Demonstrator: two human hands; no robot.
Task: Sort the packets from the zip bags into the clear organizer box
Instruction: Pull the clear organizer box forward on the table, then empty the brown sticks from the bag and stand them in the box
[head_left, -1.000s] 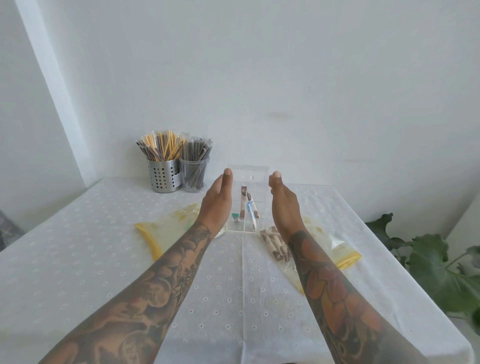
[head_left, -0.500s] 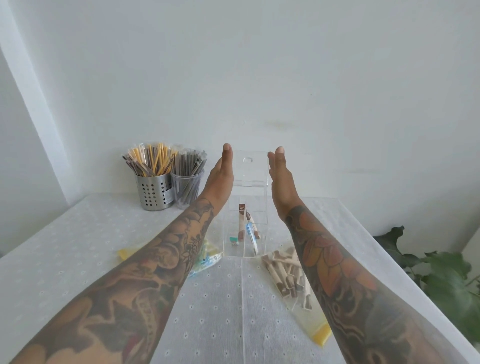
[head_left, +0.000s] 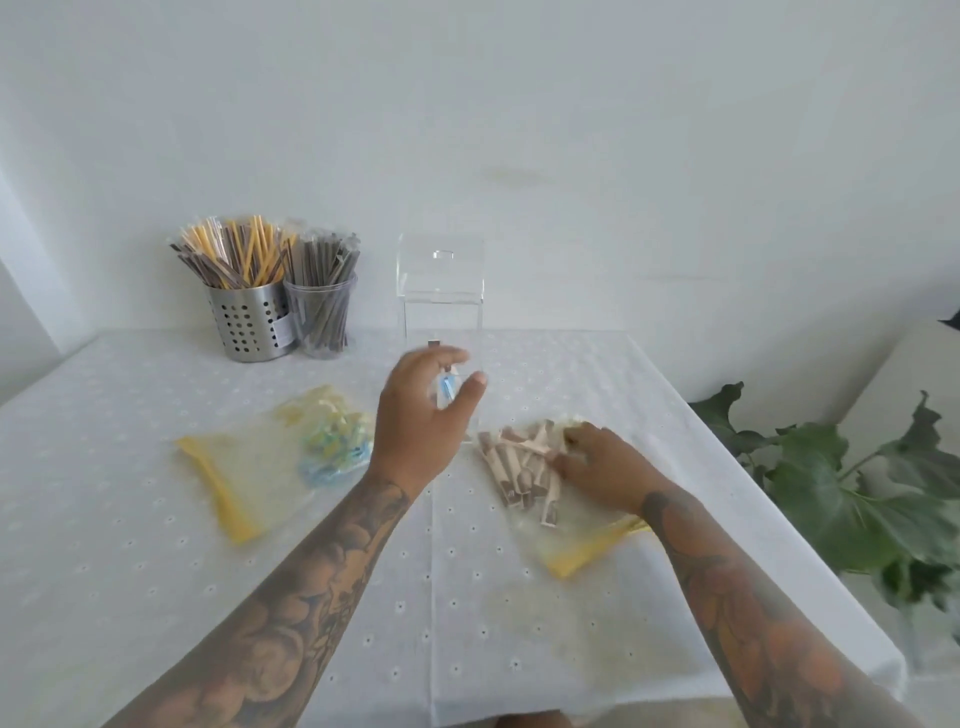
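Note:
The clear organizer box (head_left: 441, 317) stands at the middle back of the table with its lid up. My left hand (head_left: 421, 415) hovers in front of it, fingers loosely curved; a blue packet (head_left: 445, 387) shows between fingers and thumb, seemingly inside the box. On the left lies a zip bag (head_left: 244, 467) with a yellow strip, holding blue and green packets (head_left: 335, 452). A second zip bag (head_left: 582, 540) on the right holds beige and brown packets (head_left: 519, 467). My right hand (head_left: 608, 467) rests on that bag, fingertips touching the packets.
A perforated metal cup (head_left: 249, 325) and a clear cup (head_left: 322, 317), both full of wrapped sticks, stand at the back left. A leafy plant (head_left: 857, 483) sits beyond the table's right edge. A white dotted cloth (head_left: 130, 519) covers the table.
Both hands were raised flat on either side of the box. Now they are lowered: the left hovers before the box, the right has dropped onto the right bag.

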